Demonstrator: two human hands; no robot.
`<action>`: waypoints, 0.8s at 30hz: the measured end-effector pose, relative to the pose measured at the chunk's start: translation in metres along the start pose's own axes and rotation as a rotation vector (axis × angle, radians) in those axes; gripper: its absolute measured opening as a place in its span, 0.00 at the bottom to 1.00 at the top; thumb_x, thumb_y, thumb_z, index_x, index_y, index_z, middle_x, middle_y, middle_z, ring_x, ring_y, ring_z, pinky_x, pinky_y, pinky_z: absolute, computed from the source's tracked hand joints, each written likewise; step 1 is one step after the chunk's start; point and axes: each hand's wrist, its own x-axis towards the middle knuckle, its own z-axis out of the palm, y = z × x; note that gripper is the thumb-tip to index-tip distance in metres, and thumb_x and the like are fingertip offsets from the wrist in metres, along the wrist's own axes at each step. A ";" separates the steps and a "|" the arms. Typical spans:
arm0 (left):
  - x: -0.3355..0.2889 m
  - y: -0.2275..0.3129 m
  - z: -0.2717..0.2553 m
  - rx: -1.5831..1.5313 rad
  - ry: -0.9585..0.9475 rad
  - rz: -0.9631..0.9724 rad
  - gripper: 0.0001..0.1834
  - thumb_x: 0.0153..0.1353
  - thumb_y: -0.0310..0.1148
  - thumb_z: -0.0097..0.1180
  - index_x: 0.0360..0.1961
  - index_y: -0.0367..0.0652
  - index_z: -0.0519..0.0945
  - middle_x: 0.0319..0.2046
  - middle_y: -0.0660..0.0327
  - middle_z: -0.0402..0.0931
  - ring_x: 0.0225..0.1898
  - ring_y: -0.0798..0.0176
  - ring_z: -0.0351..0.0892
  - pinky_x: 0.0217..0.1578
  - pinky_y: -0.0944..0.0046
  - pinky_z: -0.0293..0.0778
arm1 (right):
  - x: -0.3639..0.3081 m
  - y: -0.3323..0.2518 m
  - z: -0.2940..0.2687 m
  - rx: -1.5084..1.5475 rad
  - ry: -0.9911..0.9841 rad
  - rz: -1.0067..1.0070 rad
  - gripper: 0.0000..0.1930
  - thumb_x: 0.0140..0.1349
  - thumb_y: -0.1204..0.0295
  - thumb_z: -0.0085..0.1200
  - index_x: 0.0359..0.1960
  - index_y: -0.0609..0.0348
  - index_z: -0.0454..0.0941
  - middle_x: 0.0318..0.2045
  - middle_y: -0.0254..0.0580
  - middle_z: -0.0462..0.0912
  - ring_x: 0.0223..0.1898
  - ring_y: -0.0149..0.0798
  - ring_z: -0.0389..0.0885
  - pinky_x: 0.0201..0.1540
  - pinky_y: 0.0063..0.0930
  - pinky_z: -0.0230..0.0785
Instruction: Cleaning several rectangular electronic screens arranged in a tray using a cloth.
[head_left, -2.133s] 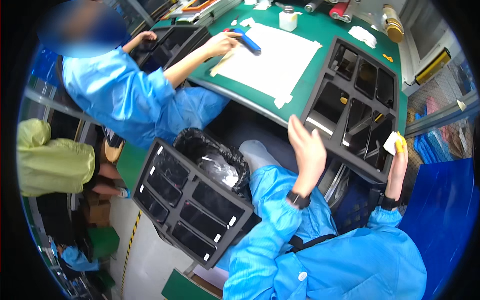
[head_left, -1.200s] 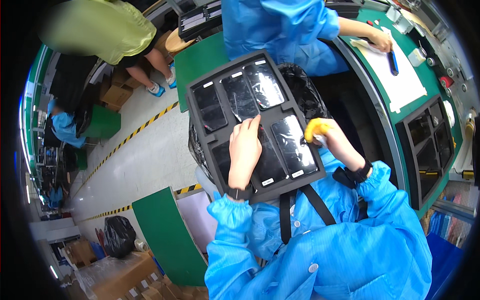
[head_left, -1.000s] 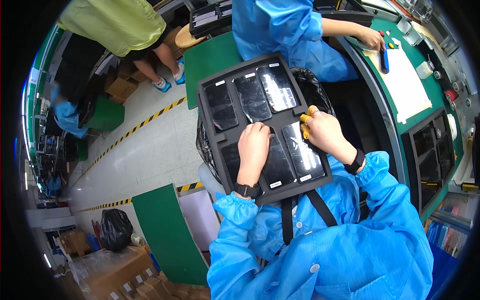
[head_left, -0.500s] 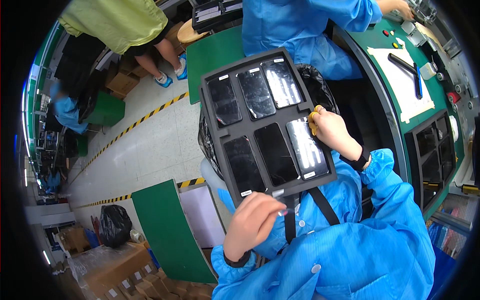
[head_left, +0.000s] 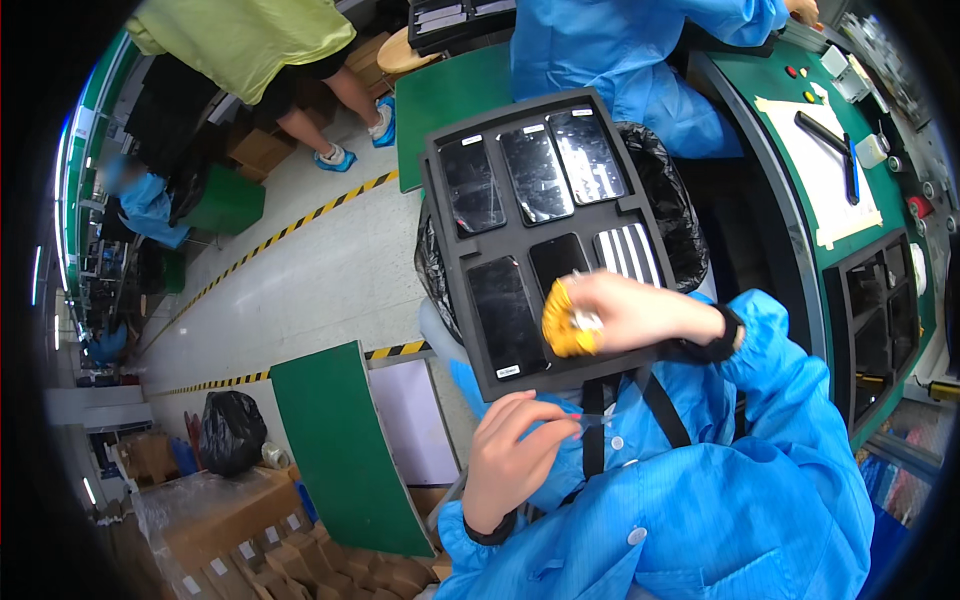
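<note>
A dark foam tray [head_left: 470, 300] rests across my lap with several black glass phone panels in its slots, such as the upper-middle panel [head_left: 535, 175]. Yellow finger cots [head_left: 566, 325] cover the fingertips of my right hand [head_left: 630, 310], which is closed above the lower row and hides parts of the lower middle and right panels. Something whitish shows by its fingers, too unclear to name. Just off the tray's near edge, my left hand [head_left: 515, 445] pinches a small clear piece of film [head_left: 597, 415] between thumb and finger.
A green bench [head_left: 765, 100] on the right carries a cutting sheet, a black-and-blue tool and another panel tray [head_left: 872, 325]. A co-worker in blue [head_left: 620, 70] sits ahead; a person in yellow-green [head_left: 250, 50] stands at far left. A green board [head_left: 345, 440] stands left of me. Black bags flank the tray.
My right hand has moved left and nearer, from the lower-right panel to above the lower middle one. My left hand stays by the near edge. The view has shifted slightly.
</note>
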 end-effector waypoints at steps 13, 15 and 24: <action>-0.031 -0.013 -0.017 -0.018 0.047 -0.412 0.05 0.46 0.24 0.62 0.28 0.41 0.80 0.35 0.57 0.79 0.40 0.53 0.77 0.46 0.58 0.71 | 0.082 0.050 0.026 -0.513 0.024 -0.020 0.09 0.47 0.70 0.56 0.28 0.62 0.76 0.28 0.51 0.78 0.30 0.52 0.79 0.31 0.41 0.72; -0.023 -0.015 -0.020 0.191 0.176 -0.305 0.04 0.46 0.25 0.61 0.26 0.43 0.81 0.47 0.54 0.75 0.50 0.48 0.72 0.51 0.54 0.68 | 0.072 0.016 0.034 -0.064 -0.138 -0.247 0.08 0.47 0.70 0.58 0.25 0.61 0.75 0.24 0.47 0.76 0.28 0.51 0.78 0.32 0.39 0.70; -0.022 -0.024 -0.049 0.215 0.046 -0.251 0.04 0.44 0.26 0.60 0.24 0.42 0.79 0.53 0.51 0.70 0.55 0.44 0.67 0.56 0.47 0.62 | 0.093 0.066 0.013 -0.880 0.090 0.175 0.16 0.53 0.60 0.58 0.29 0.63 0.74 0.29 0.52 0.76 0.26 0.52 0.80 0.27 0.40 0.73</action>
